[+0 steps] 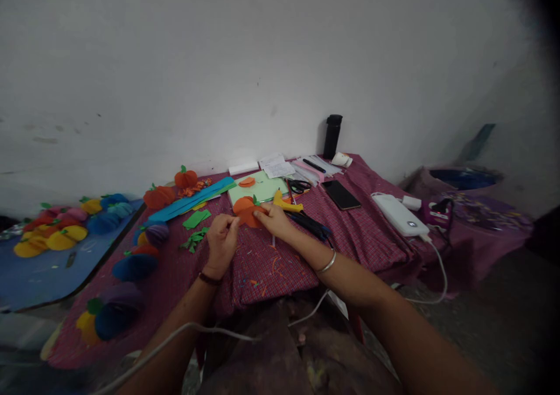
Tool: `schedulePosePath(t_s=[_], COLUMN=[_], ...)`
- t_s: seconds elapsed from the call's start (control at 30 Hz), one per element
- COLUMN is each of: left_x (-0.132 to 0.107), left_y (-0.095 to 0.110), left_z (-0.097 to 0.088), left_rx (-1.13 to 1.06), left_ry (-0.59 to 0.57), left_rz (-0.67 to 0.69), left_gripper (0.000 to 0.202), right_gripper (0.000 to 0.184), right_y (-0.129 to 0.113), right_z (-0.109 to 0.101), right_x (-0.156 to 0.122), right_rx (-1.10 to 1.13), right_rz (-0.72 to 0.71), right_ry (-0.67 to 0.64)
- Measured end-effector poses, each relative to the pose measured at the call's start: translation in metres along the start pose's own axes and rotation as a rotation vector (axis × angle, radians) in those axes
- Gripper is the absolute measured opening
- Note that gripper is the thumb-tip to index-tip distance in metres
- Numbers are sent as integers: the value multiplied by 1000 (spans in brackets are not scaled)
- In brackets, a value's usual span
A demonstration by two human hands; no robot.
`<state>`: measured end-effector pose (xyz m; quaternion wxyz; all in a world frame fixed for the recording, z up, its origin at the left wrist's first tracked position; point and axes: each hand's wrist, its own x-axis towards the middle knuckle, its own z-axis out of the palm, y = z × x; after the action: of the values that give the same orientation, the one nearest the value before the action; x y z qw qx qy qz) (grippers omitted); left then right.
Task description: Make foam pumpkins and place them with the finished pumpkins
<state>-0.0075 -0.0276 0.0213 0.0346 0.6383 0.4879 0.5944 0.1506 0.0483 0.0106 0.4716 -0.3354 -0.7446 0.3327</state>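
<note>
My left hand (222,244) hovers over the purple checked tablecloth (271,261) with its fingers curled in a pinch; whatever it holds is too small to make out. My right hand (275,219) rests with fingers pressed down on an orange paper pumpkin shape (245,213) lying on the cloth. A yellow glue gun (286,203) lies just beyond my right hand. Green paper scraps (195,237) sit left of my left hand.
Finished paper pumpkins in several colours (131,266) line the table's left side and a blue board (52,266). Scissors (298,185), a phone (341,195), a white power bank (400,214), a black bottle (332,136) and blue paper strips (192,202) lie further back.
</note>
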Motion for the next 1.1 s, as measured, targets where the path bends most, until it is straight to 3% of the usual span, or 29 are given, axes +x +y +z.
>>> schedulePosePath(t_s=[0.1, 0.2, 0.27, 0.37, 0.43, 0.73, 1.1], left_x=[0, 6, 13, 20, 21, 9, 8], left_y=[3, -2, -7, -13, -13, -4, 0], left_z=[1, 1, -1, -6, -9, -4, -2], left_rx=[-176, -394, -600, -952, -1090, -1059, -914], left_ry=[17, 177, 204, -35, -180, -272, -364], left_rz=[-132, -306, -480, -783, -890, -702, -585], left_gripper=[24, 20, 22, 35, 39, 34, 44], right_gripper=[27, 25, 29, 39, 42, 37, 23], right_y=[-3, -6, -8, -9, -9, -1, -5], right_z=[-2, -3, -2, -1, 0, 0, -5], right_x=[1, 2, 2, 0, -2, -2, 0], right_rx=[59, 229, 393, 596, 655, 653, 564], right_rz=[17, 70, 113, 175, 212, 276, 208], right_ry=[-1, -63, -147, -267, -305, -265, -177])
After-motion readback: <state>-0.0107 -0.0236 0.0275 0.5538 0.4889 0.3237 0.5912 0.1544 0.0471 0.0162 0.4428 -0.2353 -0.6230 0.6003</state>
